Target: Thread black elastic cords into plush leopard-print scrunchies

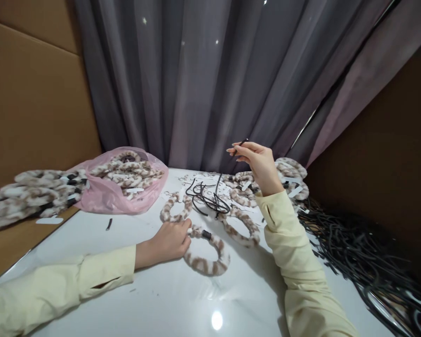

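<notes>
My left hand (171, 239) is closed on the left edge of a furry brown-and-white ring (206, 267) that lies on the table, a black band (206, 234) wrapped round its top. Raised above the table, my right hand (257, 161) pinches a short, thin dark strip (239, 147) between thumb and fingers. Two more furry rings lie just beyond: one (175, 209) at the back left, another (243, 229) to the right. Between them sits a loose tangle of black cords (210, 199).
A pink plastic bag (140, 203) full of furry rings stands at the back left, beside a heap of rings (31, 194). Many black cords (351, 252) pile up on the right. A short black strip (109, 224) lies on the white table (154, 299). Grey curtains (196, 84) hang behind.
</notes>
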A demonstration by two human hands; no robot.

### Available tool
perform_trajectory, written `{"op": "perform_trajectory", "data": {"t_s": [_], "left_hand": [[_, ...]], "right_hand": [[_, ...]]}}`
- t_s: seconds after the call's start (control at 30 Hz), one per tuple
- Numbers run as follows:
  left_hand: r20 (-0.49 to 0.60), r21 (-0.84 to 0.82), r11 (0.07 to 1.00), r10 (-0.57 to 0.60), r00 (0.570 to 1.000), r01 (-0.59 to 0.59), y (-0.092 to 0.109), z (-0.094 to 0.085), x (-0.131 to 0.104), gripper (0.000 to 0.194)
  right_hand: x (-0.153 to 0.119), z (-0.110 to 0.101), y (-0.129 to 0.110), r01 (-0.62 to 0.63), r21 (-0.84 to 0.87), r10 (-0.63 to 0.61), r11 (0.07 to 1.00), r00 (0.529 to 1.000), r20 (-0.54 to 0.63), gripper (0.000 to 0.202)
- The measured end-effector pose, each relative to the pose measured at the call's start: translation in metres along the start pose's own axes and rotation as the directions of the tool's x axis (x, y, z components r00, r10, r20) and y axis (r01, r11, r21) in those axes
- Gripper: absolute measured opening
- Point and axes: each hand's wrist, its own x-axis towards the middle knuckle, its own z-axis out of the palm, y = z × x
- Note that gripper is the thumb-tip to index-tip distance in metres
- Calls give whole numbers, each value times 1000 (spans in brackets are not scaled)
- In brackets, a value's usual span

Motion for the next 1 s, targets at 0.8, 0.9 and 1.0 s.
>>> {"op": "perform_trajectory", "data": {"t_s": [0.8, 0.9, 1.0], "left_hand": [[462, -880, 147, 52, 885, 451, -13, -56, 17, 19], [462, -887, 69, 98, 881, 457, -7, -72, 15, 26], [424, -906, 72, 114, 899, 418, -2, -79, 16, 28]], "right_hand": [[-21, -16, -44, -116, 129, 67, 985, 940, 334, 19], [-34, -4, -55, -38, 10, 30, 999, 897, 440, 19], [-50, 9, -67, 103, -128, -19, 987, 844, 536, 17]]}}
